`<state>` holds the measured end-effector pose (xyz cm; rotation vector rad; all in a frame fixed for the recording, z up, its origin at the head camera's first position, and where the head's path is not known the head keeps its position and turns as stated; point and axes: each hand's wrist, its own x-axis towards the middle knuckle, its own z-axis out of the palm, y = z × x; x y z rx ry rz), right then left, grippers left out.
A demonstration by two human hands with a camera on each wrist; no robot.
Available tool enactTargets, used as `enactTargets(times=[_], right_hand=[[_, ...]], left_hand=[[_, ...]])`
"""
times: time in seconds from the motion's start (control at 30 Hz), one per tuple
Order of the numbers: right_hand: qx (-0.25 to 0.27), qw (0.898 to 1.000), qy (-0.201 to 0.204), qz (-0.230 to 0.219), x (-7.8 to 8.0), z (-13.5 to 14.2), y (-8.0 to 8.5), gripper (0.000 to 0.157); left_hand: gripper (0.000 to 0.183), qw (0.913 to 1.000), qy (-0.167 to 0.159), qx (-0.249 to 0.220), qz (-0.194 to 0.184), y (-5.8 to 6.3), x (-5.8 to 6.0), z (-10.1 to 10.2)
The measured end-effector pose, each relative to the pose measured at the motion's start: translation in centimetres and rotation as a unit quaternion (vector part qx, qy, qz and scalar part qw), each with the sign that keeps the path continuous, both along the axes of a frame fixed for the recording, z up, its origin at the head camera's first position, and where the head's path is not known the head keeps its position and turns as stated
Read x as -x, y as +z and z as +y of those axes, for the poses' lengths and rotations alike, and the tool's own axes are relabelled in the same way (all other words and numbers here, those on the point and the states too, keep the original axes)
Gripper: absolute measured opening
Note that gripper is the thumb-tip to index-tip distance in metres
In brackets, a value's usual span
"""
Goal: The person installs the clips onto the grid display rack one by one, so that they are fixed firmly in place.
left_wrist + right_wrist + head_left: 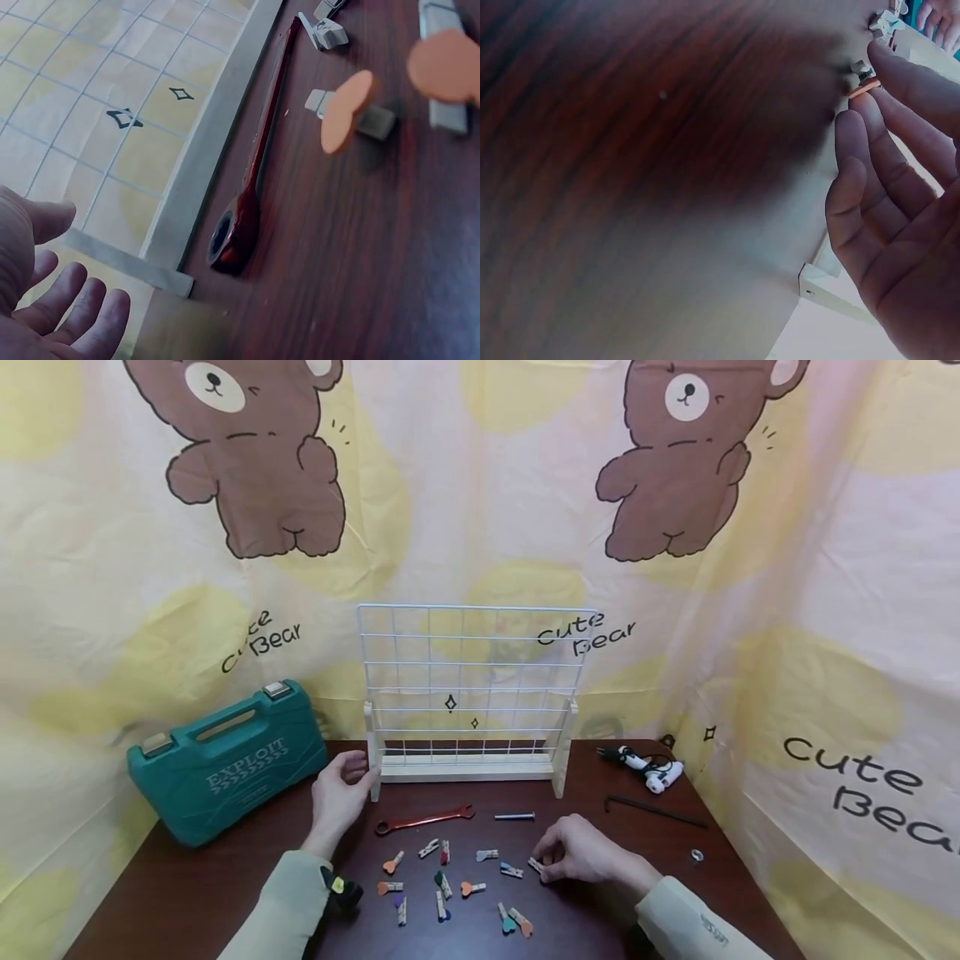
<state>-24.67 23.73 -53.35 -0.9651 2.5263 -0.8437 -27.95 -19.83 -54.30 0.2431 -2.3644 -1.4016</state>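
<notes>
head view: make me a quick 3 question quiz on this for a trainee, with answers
1. Which tool lies just left of the bolt?
a) hex key
b) red wrench
c) screwdriver

2. True or false: the green case stands left of the wire rack.

3. Fill in the blank: the right hand pinches a small ____.

Key: 1 b; 2 true; 3 clothespin.

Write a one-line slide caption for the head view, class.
Right hand pinching a small clothespin, left hand beside a wire rack, more clothespins scattered on the table.
</notes>
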Motion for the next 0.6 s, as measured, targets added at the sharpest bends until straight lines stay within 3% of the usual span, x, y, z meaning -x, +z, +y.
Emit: enactTargets(times=[0.33, 0.47, 0.6], right_hand=[[-0.020, 1.000, -0.010, 0.022, -0.4, -0.2, 0.3, 0.018], [-0.008, 0.999, -0.032, 0.042, 0.3, 0.1, 1.7, 0.020], [0.048, 0.996, -0.044, 0.058, 1.3, -0.2, 4.3, 0.013]], left_hand=[[0.033, 0.9998, 0.016, -0.009, -0.013, -0.5, 0.7, 0.5], [0.033, 0.9997, 0.016, -0.013, -0.016, -0.3, 0.9, 0.6], [0.034, 0.9996, 0.013, -0.016, -0.022, -0.2, 1.0, 0.7]])
